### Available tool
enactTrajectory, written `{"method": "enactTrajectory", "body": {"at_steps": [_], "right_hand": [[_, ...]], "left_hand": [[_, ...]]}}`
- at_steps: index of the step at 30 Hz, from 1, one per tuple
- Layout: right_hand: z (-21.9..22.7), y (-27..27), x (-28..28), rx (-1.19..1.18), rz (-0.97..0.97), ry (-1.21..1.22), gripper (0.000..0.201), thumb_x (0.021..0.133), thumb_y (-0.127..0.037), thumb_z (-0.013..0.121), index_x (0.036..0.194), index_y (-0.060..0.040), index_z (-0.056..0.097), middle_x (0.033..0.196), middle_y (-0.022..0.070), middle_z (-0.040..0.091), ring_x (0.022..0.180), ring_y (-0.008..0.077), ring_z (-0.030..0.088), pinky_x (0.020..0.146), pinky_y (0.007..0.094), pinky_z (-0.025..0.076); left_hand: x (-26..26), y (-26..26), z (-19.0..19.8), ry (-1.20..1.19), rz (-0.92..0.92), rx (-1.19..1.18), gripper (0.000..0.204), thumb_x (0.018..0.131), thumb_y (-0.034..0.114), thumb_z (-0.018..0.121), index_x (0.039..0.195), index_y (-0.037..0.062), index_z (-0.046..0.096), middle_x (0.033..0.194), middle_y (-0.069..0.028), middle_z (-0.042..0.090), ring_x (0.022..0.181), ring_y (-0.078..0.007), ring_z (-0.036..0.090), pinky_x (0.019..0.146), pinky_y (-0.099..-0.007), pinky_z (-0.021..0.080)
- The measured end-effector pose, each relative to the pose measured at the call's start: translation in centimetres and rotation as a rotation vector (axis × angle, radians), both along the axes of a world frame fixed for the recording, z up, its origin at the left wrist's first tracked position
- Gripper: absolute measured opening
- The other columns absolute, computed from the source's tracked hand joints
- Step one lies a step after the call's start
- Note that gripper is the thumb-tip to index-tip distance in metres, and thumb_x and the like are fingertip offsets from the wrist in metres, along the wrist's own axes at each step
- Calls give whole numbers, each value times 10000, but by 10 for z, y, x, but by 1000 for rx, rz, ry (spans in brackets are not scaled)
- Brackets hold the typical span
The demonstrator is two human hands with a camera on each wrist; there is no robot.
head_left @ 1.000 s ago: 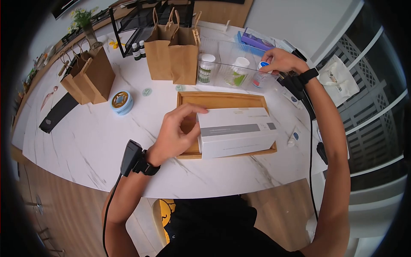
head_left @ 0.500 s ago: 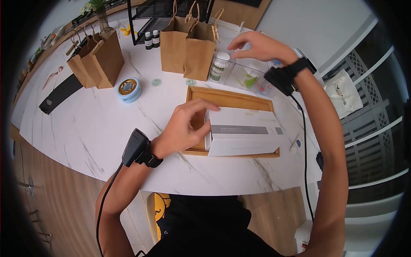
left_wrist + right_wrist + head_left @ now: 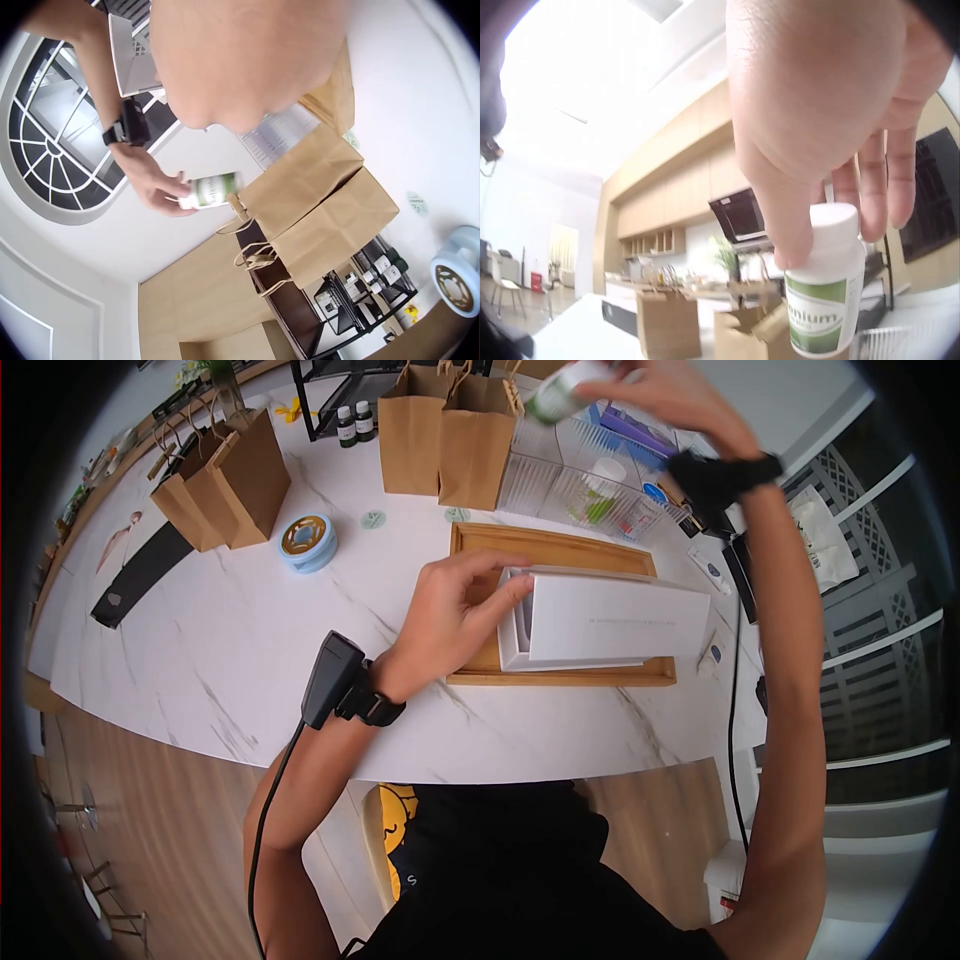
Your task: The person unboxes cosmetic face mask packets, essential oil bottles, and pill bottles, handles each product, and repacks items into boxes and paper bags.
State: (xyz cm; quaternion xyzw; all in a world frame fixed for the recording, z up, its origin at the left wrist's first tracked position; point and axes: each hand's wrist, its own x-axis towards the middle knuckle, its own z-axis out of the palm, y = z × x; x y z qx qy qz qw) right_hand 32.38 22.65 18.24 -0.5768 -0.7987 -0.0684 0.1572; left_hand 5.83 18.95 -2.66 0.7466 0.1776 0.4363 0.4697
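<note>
In the head view my right hand (image 3: 680, 395), raised over the clear divided container (image 3: 540, 485), pinches a white bottle with a green label (image 3: 565, 392) at its cap end. The right wrist view shows the thumb and fingers around the upper part of that bottle (image 3: 825, 300). My left hand (image 3: 445, 615) grips the left end of a white box (image 3: 620, 620), whose lid sits tilted over its base. Under the box lies a wooden tray (image 3: 560, 678). Another white-capped bottle (image 3: 605, 478) stands in the container.
Brown paper bags (image 3: 475, 445) stand left of the container, others (image 3: 235, 485) farther left. A blue round tin (image 3: 308, 545), two small dark bottles (image 3: 347, 428) and a black strip (image 3: 140, 575) are on the table. Small tubes (image 3: 710, 658) lie at the right.
My right hand has taken the green-labelled bottle from the container and lifted it. The box lid has tilted toward me under my left hand, showing the base at its left end.
</note>
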Motion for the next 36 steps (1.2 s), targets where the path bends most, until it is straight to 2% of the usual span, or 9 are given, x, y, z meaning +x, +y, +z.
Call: {"method": "enactTrajectory", "body": {"at_steps": [2, 4, 8, 10, 12, 16, 21, 28, 36], "right_hand": [[23, -46, 5, 82, 5, 300, 477, 831, -321, 824, 1217, -96, 655, 1034, 96, 712, 939, 207, 680, 789, 340, 558], [35, -85, 39, 181, -10, 398, 557, 838, -335, 783, 1223, 36, 627, 1112, 103, 666, 924, 171, 620, 811, 303, 507], [2, -170, 32, 301, 218, 756, 532, 786, -325, 806, 1158, 25, 658, 1134, 166, 650, 1028, 260, 644, 858, 357, 520], [-27, -190, 32, 114, 404, 652, 645, 764, -398, 833, 1202, 24, 615, 1125, 144, 618, 961, 198, 604, 810, 305, 494], [-50, -201, 26, -95, 446, 679, 528, 725, -179, 850, 1157, 47, 646, 1103, 157, 609, 1045, 243, 616, 885, 348, 550], [-101, -205, -2, -207, 127, 785, 484, 711, 45, 802, 1169, 11, 652, 1139, 113, 584, 1007, 183, 628, 826, 280, 606], [-137, -185, -12, -315, 1, 949, 436, 762, 12, 804, 1170, -15, 652, 1143, 78, 587, 1015, 166, 643, 871, 278, 582], [-158, -171, -5, -172, 109, 464, 449, 745, -79, 837, 1168, -42, 691, 1170, 101, 617, 1075, 232, 613, 939, 339, 505], [-163, -171, -2, -144, 45, 615, 356, 763, -96, 826, 1098, -36, 723, 1014, 95, 680, 939, 226, 625, 853, 323, 490]], "left_hand": [[4, 5, -2, -19, 83, 162, 283, 945, 228, 686, 1020, -43, 720, 864, -168, 730, 691, -178, 679, 660, -304, 534], [8, 1, 2, -37, 83, 63, 301, 953, 241, 677, 999, -53, 721, 836, -172, 727, 678, -178, 674, 650, -304, 531], [7, 4, 22, 60, 123, 26, 332, 966, 257, 659, 973, -68, 723, 750, -168, 710, 634, -167, 650, 611, -297, 515], [9, 9, 22, 69, 149, 9, 334, 969, 258, 655, 974, -69, 722, 736, -158, 704, 619, -156, 636, 602, -293, 510], [10, 12, 21, 74, 177, -9, 336, 972, 259, 652, 976, -69, 721, 721, -147, 698, 605, -145, 623, 593, -289, 505], [10, 12, 19, 103, 183, -6, 334, 976, 258, 648, 965, -68, 720, 690, -118, 681, 599, -115, 599, 588, -275, 499], [14, 12, 11, 93, 197, 6, 317, 981, 246, 645, 994, -63, 716, 676, -92, 674, 598, -95, 586, 582, -260, 493], [13, 10, 8, 90, 166, -57, 306, 990, 226, 639, 1011, -72, 704, 657, -42, 630, 602, -51, 528, 565, -227, 457], [14, 10, 5, 70, 162, -38, 291, 994, 222, 634, 1027, -58, 706, 714, -36, 649, 651, -64, 559, 590, -225, 458]]}}
